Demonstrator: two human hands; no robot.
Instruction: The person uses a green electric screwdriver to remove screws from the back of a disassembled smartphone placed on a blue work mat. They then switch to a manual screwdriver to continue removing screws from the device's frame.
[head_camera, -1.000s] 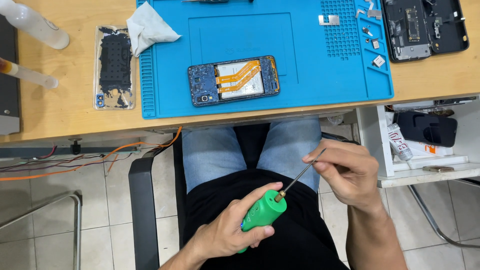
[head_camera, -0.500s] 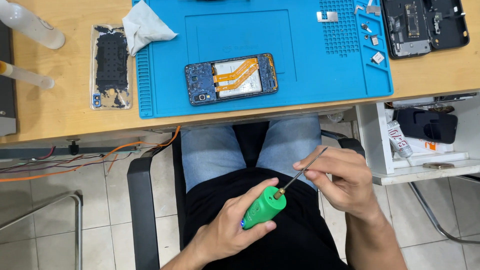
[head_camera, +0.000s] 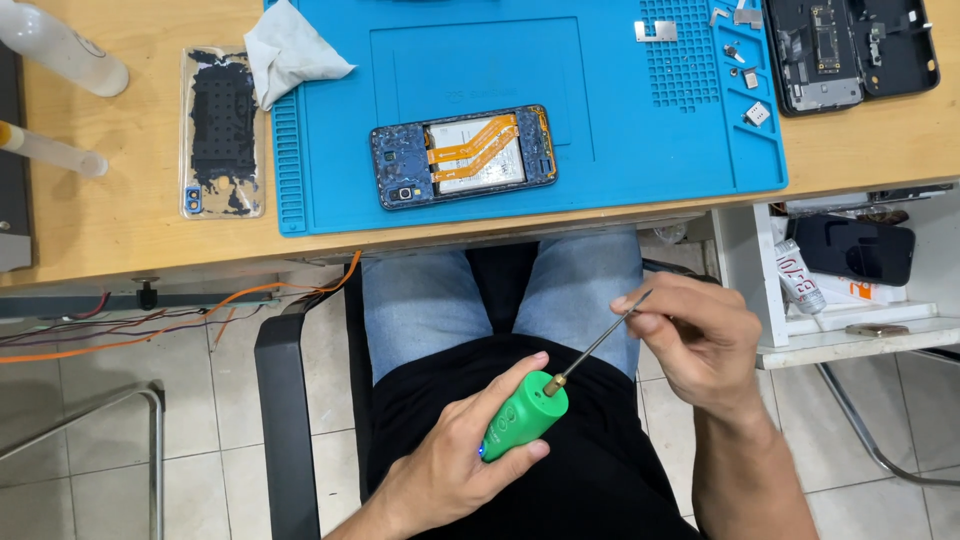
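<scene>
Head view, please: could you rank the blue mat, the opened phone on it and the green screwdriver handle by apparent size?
1. blue mat, largest by far.
2. and 3. opened phone and green screwdriver handle: unsure, since the handle sits nearer the camera.

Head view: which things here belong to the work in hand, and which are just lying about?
In hand:
- green electric screwdriver, gripped by the left hand
- its thin metal bit, pinched at the tip by the right hand

Lying about:
- opened phone on the blue mat
- white cloth
- clear back cover
- dark phone frame
</scene>
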